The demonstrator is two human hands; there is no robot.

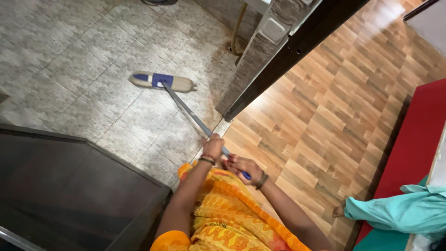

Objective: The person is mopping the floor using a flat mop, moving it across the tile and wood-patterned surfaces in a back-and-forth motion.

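A flat mop [162,82] with a beige pad and blue clamp rests on the grey tiled floor [69,60]. Its thin metal handle [188,110] slants down toward me. My left hand [213,148] is wrapped around the handle higher up. My right hand [243,166] grips the blue end of the handle just below it. Both wrists wear bangles. My orange and yellow patterned garment [223,218] fills the bottom centre.
A dark open door [69,186] stands at the lower left. A dark door frame [288,51] divides the tiles from a wood-pattern floor [325,116]. Another person's foot [338,212] and teal trouser leg [399,211] lie at the right beside a red mat [418,139].
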